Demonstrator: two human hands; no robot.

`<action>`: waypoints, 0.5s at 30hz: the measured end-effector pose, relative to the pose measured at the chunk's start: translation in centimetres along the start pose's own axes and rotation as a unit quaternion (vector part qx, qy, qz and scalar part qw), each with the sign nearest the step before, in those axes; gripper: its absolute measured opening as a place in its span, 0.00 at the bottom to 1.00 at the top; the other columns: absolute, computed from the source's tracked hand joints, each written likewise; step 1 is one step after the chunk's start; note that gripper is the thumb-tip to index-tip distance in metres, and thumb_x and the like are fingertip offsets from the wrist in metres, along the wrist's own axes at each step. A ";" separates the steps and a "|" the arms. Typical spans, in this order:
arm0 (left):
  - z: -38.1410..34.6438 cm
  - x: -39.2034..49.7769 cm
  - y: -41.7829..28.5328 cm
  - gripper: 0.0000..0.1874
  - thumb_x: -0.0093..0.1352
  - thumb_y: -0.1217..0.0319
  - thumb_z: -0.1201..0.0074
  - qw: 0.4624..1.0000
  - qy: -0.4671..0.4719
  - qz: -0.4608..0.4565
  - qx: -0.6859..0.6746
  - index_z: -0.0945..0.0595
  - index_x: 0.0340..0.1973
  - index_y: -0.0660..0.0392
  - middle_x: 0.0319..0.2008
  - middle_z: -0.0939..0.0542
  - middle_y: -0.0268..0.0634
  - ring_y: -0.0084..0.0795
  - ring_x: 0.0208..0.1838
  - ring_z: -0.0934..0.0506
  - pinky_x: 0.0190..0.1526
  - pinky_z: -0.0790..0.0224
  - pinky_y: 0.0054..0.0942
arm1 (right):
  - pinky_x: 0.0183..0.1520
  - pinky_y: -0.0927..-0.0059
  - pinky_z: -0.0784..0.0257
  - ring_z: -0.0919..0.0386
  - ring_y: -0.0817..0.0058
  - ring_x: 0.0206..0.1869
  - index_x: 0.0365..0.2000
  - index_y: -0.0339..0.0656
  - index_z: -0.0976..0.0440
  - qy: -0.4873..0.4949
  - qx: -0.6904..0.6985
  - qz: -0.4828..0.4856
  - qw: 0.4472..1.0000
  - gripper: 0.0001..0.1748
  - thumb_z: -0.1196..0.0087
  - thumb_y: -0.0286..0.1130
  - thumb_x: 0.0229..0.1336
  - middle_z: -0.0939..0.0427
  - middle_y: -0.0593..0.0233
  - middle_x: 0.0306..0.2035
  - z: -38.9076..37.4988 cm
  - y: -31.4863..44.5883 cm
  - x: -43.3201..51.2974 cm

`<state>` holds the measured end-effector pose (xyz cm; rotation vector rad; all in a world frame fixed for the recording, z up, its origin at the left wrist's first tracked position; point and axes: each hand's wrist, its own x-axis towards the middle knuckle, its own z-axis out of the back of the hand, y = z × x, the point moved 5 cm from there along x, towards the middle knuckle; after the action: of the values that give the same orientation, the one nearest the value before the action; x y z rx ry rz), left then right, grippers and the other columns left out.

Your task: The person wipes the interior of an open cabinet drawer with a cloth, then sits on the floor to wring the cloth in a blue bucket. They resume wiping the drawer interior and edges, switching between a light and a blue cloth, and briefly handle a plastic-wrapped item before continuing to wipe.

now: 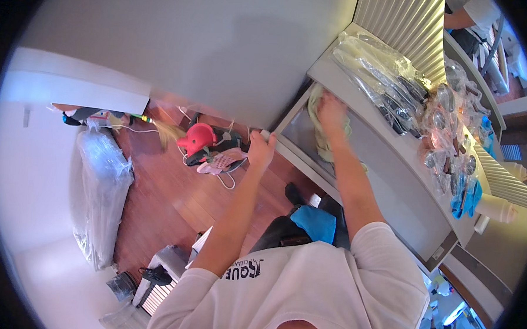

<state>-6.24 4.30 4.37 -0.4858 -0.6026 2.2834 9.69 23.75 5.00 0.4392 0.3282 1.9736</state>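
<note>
A drawer (pixel 390 187) is pulled out below a light countertop, at the right of the head view. My right hand (pixel 332 110) is inside its far corner, blurred, on a pale green cloth (pixel 320 131) that lies bunched along the drawer's bottom. The fingers are too blurred to show how they hold it. My left hand (pixel 262 147) is closed on the drawer's front corner, its thumb over the edge. A blue cloth (pixel 316 222) hangs at the waist, over dark trousers.
Plastic-wrapped utensils (pixel 382 81) and more wrapped items (pixel 450 124) cover the countertop. A red and black appliance (pixel 200 137), a pink basket (pixel 224 160) and a straw broom (pixel 165 131) are on the wooden floor. A plastic-wrapped mattress-like object (pixel 101 192) stands by the left wall.
</note>
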 end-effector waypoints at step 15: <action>0.1 0.0 0.9 0.31 0.65 0.52 0.53 0.998 0.029 0.049 -0.034 0.39 0.48 0.70 0.50 0.35 0.61 0.62 0.49 0.29 0.47 0.34 0.50 | 0.57 0.47 0.43 0.38 0.50 0.57 0.49 0.27 0.34 -0.376 0.044 -0.433 0.818 0.30 0.49 0.40 0.52 0.33 0.41 0.51 7.9 -27.7 -24.6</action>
<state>-6.75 3.68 3.99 -0.6251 -0.6410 2.3392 45.16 13.47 -3.32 0.8985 0.0684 0.7928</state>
